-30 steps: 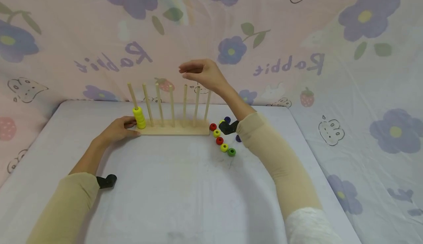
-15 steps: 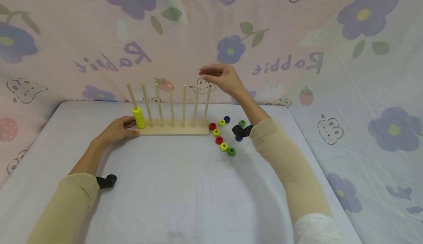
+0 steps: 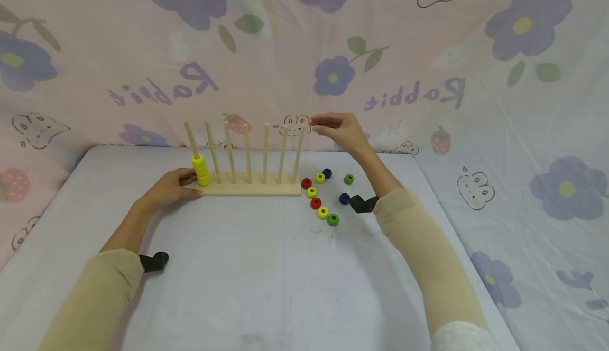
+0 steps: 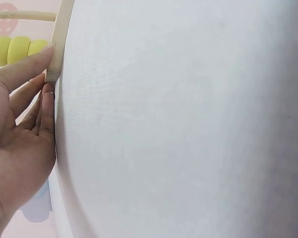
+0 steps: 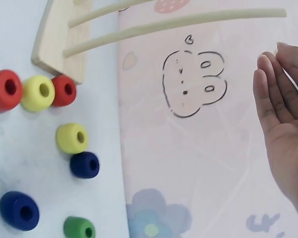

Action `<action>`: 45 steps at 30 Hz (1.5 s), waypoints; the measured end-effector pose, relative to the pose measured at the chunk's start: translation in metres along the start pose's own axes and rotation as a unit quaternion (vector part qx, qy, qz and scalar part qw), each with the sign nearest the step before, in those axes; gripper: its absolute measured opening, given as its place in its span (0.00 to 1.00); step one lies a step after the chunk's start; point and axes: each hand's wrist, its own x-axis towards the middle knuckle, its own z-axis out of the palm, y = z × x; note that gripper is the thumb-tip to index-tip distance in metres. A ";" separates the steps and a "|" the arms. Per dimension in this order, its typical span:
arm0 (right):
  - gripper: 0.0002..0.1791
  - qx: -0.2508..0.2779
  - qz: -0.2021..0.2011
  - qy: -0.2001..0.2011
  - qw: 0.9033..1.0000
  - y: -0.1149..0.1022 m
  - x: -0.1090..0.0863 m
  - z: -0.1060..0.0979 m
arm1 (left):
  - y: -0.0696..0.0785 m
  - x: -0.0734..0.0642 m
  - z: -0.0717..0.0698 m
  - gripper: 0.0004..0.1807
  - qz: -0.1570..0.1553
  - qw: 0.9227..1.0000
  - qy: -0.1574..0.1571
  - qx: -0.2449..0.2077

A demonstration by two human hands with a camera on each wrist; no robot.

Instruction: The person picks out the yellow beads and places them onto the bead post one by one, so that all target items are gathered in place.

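A wooden peg rack [image 3: 252,189] with a row of upright pegs stands toward the back of the table. Several yellow beads [image 3: 201,170] are stacked on its leftmost peg; the other pegs are bare. My left hand [image 3: 166,188] holds the rack's left end, and in the left wrist view the thumb [image 4: 32,64] lies on the base with the fingers against its end. Raised just right of the rightmost peg's top, my right hand [image 3: 343,130] has nothing in it. Its fingers [image 5: 273,94] look long and loosely bent in the right wrist view.
Right of the rack lie loose beads: a red bead [image 3: 316,203], a yellow bead [image 3: 322,213], a green bead [image 3: 333,219], a dark blue bead [image 3: 344,199] and several more. A patterned cloth [image 3: 266,49] hangs behind the white table [image 3: 228,277].
My right hand has moved right and down, from above the rack's right pegs to beside the last one, uncovering loose beads. The left hand and rack have stayed put.
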 end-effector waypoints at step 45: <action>0.18 -0.032 0.165 -0.006 0.986 0.119 -0.081 0.006 | 0.004 -0.004 -0.001 0.45 -0.005 1.000 -0.002 -0.010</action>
